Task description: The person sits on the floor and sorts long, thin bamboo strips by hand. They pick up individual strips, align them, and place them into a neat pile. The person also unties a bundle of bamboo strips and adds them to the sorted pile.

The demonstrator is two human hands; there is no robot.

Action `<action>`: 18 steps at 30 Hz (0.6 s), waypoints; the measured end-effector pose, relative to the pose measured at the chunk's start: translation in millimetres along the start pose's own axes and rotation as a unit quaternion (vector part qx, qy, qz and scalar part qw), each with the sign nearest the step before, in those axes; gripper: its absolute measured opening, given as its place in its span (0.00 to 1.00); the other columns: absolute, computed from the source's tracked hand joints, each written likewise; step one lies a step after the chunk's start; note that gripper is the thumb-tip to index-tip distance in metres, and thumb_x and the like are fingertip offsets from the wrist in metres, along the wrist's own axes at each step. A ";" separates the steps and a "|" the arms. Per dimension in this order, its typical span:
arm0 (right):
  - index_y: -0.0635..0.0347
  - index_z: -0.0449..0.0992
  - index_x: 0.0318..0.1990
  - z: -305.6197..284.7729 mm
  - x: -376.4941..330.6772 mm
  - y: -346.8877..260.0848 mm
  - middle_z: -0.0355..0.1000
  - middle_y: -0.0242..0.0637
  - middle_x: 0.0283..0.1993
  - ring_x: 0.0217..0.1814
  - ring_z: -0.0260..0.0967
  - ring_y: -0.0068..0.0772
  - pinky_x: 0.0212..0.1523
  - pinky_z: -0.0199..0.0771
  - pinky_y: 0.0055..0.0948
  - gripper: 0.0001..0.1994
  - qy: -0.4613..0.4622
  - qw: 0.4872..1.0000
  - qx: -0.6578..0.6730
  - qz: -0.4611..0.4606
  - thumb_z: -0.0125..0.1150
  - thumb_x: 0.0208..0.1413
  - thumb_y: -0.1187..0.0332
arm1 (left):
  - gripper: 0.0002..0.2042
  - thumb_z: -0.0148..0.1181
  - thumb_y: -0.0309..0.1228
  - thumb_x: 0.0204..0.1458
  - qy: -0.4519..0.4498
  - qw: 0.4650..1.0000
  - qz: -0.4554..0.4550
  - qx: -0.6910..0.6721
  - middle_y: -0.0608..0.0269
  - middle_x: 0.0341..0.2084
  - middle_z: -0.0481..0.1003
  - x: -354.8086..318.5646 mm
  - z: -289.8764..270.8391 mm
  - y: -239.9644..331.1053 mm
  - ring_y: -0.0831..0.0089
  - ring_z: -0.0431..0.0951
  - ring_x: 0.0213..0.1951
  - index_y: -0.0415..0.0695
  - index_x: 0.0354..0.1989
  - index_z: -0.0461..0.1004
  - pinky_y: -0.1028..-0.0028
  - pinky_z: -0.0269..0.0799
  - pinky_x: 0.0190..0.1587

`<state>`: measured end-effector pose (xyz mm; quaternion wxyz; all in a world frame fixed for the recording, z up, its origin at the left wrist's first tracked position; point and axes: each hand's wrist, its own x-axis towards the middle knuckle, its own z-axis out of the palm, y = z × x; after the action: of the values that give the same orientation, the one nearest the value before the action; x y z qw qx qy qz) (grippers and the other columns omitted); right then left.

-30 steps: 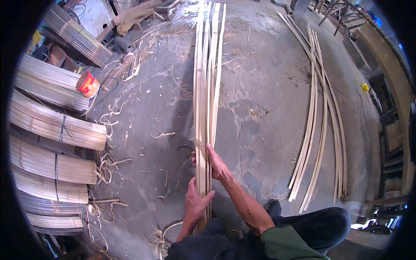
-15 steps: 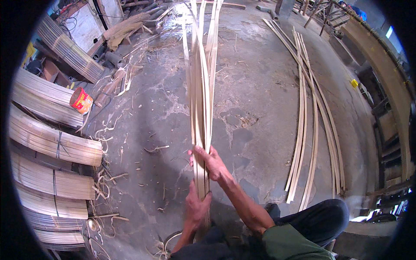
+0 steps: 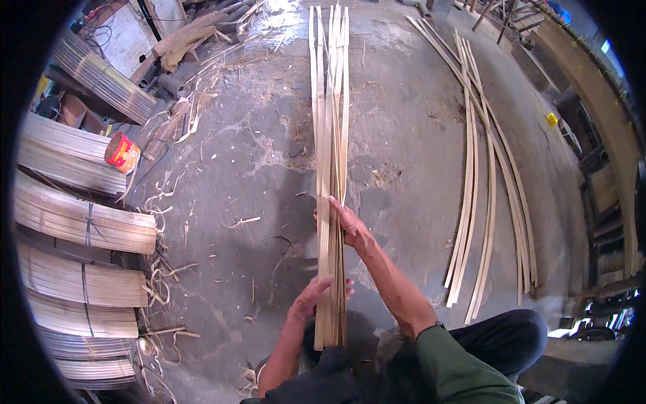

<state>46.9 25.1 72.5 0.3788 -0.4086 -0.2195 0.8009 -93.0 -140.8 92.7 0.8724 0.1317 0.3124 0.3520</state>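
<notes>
strip bundle (image 3: 330,168): long pale split bamboo strips, gathered side by side, running away from the person across the concrete floor (image 3: 256,148); near ends by the lap, far ends fanning slightly apart at the top of view
why held so: both hands on the near end, probably to keep the strips squared up and the ends level
right hand (image 3: 350,225): higher up the bundle, fingers wrapped over the strips from the right, clamping them together
left hand (image 3: 313,299): lower down, palm against the left side of the bundle, fingers partly spread, steadying not pinching
near ends: touching or just above the lap, cannot tell which
loose strips (image 3: 484,202): second curved lot lying flat on the floor to the right, well apart, likely kept separate from the held lot
tied bundles (image 3: 81,222): stacked rows of thinner slats at left, bound with dark ties, out of the work zone
red can (image 3: 122,152): on its side near the stacks
shavings (image 3: 168,269): curls and scraps on the floor beside the stacks
</notes>
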 end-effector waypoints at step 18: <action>0.57 0.50 0.69 -59.6 -120.9 -122.5 0.64 0.52 0.53 0.48 0.70 0.47 0.41 0.77 0.38 0.46 0.166 0.831 -0.529 0.044 0.64 0.51 0.41 | 0.21 0.63 0.40 0.54 -0.057 0.991 0.045 0.116 0.63 0.30 0.71 100.2 166.0 -21.9 0.73 0.74 0.33 0.43 0.49 0.64 0.69 0.72 0.37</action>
<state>194.0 8.2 178.5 0.0996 -0.6823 -0.5254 0.4986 80.3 -88.3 165.3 0.8508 0.2661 0.2949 0.3441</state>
